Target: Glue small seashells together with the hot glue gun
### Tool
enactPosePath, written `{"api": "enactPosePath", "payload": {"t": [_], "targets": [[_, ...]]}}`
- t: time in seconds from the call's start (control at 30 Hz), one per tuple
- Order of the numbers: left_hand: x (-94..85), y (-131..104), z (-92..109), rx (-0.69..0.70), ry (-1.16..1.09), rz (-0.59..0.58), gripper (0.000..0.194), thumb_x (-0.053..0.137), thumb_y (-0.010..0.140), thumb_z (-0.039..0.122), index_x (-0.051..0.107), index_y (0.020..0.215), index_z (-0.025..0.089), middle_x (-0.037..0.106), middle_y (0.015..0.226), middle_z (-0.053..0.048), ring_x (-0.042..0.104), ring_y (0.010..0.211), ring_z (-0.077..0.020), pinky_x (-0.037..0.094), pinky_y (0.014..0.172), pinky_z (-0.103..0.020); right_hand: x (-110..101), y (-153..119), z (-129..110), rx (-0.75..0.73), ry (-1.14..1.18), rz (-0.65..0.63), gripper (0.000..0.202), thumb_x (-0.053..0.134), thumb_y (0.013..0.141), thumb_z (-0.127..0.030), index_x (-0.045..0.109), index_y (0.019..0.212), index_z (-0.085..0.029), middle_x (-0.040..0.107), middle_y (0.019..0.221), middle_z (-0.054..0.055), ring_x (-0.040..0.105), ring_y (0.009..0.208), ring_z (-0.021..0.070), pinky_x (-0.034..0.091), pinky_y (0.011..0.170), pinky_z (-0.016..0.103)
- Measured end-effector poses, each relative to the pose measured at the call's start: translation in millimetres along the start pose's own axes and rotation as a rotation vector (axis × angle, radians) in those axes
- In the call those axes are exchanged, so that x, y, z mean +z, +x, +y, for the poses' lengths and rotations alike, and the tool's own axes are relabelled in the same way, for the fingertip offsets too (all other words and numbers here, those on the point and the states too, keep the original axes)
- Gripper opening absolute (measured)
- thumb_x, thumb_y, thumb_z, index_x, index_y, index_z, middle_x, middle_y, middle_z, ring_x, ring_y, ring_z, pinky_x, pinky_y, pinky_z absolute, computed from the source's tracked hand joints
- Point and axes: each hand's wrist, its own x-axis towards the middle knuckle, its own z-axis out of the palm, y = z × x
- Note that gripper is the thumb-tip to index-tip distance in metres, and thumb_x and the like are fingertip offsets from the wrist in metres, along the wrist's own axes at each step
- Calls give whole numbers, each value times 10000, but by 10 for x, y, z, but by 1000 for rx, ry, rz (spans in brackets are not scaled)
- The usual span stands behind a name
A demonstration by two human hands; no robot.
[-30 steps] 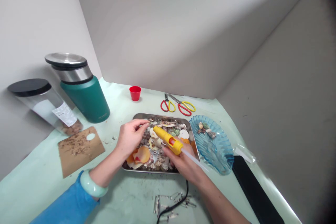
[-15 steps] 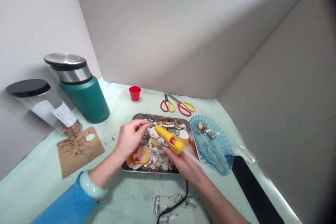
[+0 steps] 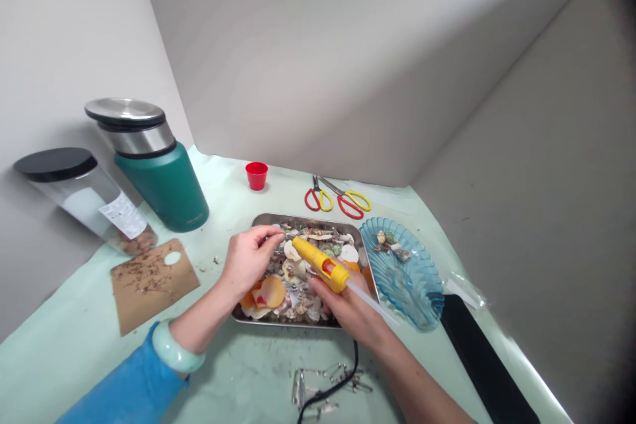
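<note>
A yellow glue gun point(image 3: 320, 263) is gripped in my right hand point(image 3: 350, 308), its nozzle pointing up and left, a clear glue stick jutting from its rear. Just left of the nozzle, my left hand point(image 3: 251, 257) pinches a small thin item between thumb and fingertips; it is too small to name. Both hands are over a metal tray point(image 3: 303, 326) filled with shells point(image 3: 298, 308), including orange and white ones. The nozzle tip is close to the pinched item; whether they touch is unclear.
Around the tray are a blue shell-shaped dish point(image 3: 405, 291), two scissors point(image 3: 348, 202), a red cup point(image 3: 257, 176), a green bottle point(image 3: 171, 189), a clear jar point(image 3: 94, 202) and a brown card point(image 3: 154, 285). Metal pins point(image 3: 303, 387) and a black cord point(image 3: 330, 389) lie in front.
</note>
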Motion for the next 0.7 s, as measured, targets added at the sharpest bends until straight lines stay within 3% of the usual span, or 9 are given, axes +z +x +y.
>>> {"api": "enactPosePath", "payload": {"t": [0.7], "targets": [[-4,2,-23,25,18,21,160,608,772,302,723,809,196,732,707,-16,673,696,-189,530,607,-264,-9,2,-11,-4,8,4,226,564,846,-394,532,764,-186,521,581,-28,484,507,117,391,489,240]]}}
